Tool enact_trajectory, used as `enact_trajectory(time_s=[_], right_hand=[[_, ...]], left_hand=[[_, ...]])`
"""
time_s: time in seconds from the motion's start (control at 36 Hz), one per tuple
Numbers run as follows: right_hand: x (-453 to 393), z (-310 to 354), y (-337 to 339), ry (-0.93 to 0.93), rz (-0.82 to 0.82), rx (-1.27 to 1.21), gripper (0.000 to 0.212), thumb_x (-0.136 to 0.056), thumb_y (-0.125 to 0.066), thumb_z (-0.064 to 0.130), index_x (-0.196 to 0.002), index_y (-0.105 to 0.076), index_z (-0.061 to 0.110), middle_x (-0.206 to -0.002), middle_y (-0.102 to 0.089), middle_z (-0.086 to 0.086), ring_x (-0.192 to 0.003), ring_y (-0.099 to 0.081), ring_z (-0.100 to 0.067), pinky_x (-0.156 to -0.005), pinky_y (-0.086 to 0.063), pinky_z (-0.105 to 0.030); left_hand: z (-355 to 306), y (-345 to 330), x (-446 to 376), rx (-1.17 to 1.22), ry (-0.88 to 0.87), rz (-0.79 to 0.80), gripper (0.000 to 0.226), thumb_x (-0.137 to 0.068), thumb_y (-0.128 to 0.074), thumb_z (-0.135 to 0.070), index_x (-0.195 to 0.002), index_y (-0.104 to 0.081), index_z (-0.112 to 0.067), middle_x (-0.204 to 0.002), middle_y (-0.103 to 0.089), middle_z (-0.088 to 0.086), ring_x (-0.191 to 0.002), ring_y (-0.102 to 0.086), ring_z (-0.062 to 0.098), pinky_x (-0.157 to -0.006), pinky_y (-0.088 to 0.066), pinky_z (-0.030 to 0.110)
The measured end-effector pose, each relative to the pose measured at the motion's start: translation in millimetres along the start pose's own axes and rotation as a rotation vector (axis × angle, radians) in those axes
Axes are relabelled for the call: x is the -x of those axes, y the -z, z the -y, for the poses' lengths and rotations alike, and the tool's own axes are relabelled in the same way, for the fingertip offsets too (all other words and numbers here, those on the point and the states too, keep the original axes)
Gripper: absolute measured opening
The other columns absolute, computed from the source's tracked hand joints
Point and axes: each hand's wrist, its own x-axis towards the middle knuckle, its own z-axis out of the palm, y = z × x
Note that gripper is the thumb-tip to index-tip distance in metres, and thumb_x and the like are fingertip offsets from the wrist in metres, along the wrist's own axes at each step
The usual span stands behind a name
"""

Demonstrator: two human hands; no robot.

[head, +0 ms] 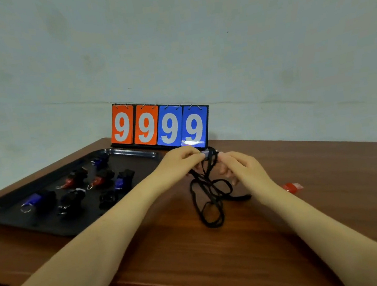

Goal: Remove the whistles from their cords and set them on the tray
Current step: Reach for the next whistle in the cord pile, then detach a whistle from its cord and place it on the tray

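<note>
Fingers: left hand (180, 161) pinches a small pale-blue whistle (205, 153) at the fingertips; right hand (237, 164) has its fingers curled round the black cord (209, 195) just beside that whistle; both hands raised a little above the counter (195, 249), close together, almost touching
Cord: black; runs up into both hands; the rest hangs down and lies in loose loops on the counter between the forearms; whether more than one cord is in the tangle I cannot tell
Whistle in hand: appears to be on its cord yet; the join itself is hidden by the fingers and blur
Red item: small red piece (292, 187) on the counter right of the right wrist, apart from the cord; possibly another whistle, too blurred to tell
Tray: black tray (134, 152) on the left of the counter, well apart from the hands; holds several whistles (75, 199) in red, blue and black, some with visible key rings; no cords seen on them
Scoreboard: flip scoreboard (159, 128) at the far edge against the wall, reads 9 9 9 9, two orange cards and two blue
Progress: judged late in the task; most whistles already sit on the tray; left to do: free the pale-blue one, set it on the tray; maybe the red item too
</note>
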Motion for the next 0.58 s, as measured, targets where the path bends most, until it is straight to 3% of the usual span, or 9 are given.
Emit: enact_trajectory(time_s=[0.11,0.19,0.28,0.33,0.39,0.44,0.53,0.58], right_hand=[[4.3,-1.5,-3.9,-0.017,0.028,0.108,0.042,-0.089,-0.061,0.042,-0.077,-0.063,0.001,-0.067,-0.054,-0.005,-0.062,-0.050,-0.013,-0.061,-0.041,-0.028],[2.3,-2.9,-1.1,-0.086,-0.001,0.148,0.032,-0.093,-0.059,0.031,-0.076,-0.066,0.005,-0.066,-0.059,-0.001,-0.062,-0.054,-0.011,-0.062,-0.045,-0.024],[-1.5,-4.2,2.9,-0.154,-0.045,0.051,0.026,-0.096,-0.054,0.024,-0.076,-0.065,0.015,-0.065,-0.059,0.004,-0.062,-0.053,-0.008,-0.058,-0.045,-0.020],[-4.3,-6.0,5.8,-0.211,-0.104,-0.019,0.026,-0.098,-0.051,0.022,-0.075,-0.063,0.016,-0.067,-0.057,0.002,-0.063,-0.052,-0.011,-0.058,-0.044,-0.022],[-6.4,-9.2,8.8,-0.266,-0.155,-0.053,0.026,-0.098,-0.050,0.020,-0.076,-0.061,0.013,-0.068,-0.056,-0.001,-0.063,-0.050,-0.013,-0.057,-0.042,-0.024],[-9.0,-15.3,12.1,-0.312,-0.167,0.055,0.026,-0.098,-0.048,0.021,-0.078,-0.060,0.012,-0.072,-0.055,-0.004,-0.064,-0.050,-0.015,-0.058,-0.040,-0.025],[-11.4,-25.0,18.6,-0.379,-0.156,0.361,0.019,-0.096,-0.048,0.021,-0.108,-0.061,0.016,-0.100,-0.060,-0.004,-0.086,-0.057,-0.018,-0.071,-0.044,-0.029],[-10.8,-26.5,21.3,-0.388,-0.187,0.467,0.041,-0.093,-0.050,0.020,-0.134,-0.049,0.015,-0.132,-0.050,-0.007,-0.120,-0.050,-0.024,-0.094,-0.045,-0.037]], left_hand=[[-2.0,-6.2,2.9,-0.031,-0.031,0.040,0.017,-0.095,-0.057,-0.027,-0.108,-0.067,-0.021,-0.096,-0.066,-0.009,-0.091,-0.061,0.004,-0.078,-0.045,0.015],[-2.9,-7.9,3.1,-0.024,-0.028,0.044,0.024,-0.094,-0.058,-0.028,-0.115,-0.066,-0.018,-0.105,-0.066,-0.008,-0.098,-0.060,0.004,-0.082,-0.045,0.016],[-1.8,-6.5,2.4,0.040,0.018,0.044,0.020,-0.094,-0.057,-0.029,-0.108,-0.067,-0.019,-0.100,-0.065,-0.009,-0.096,-0.059,0.004,-0.079,-0.045,0.017],[0.2,-6.5,1.3,0.166,0.093,0.027,0.022,-0.095,-0.055,-0.029,-0.107,-0.067,-0.014,-0.099,-0.067,-0.001,-0.097,-0.061,0.012,-0.079,-0.047,0.020],[2.1,-8.1,0.0,0.440,0.187,-0.008,0.028,-0.095,-0.055,-0.026,-0.113,-0.063,-0.006,-0.092,-0.070,0.004,-0.093,-0.065,0.018,-0.084,-0.050,0.029],[1.7,-7.4,-1.5,0.696,0.207,-0.053,0.031,-0.094,-0.056,-0.022,-0.120,-0.058,-0.005,-0.085,-0.071,0.003,-0.085,-0.068,0.014,-0.080,-0.053,0.029],[-4.4,-1.8,0.0,0.731,0.155,-0.103,0.024,-0.095,-0.055,-0.024,-0.112,-0.065,-0.010,-0.093,-0.074,0.004,-0.092,-0.068,0.013,-0.086,-0.048,0.029],[-8.1,1.7,1.7,0.646,0.129,-0.163,0.028,-0.088,-0.061,-0.036,-0.107,-0.070,-0.017,-0.108,-0.071,0.004,-0.109,-0.062,0.018,-0.103,-0.042,0.037]])
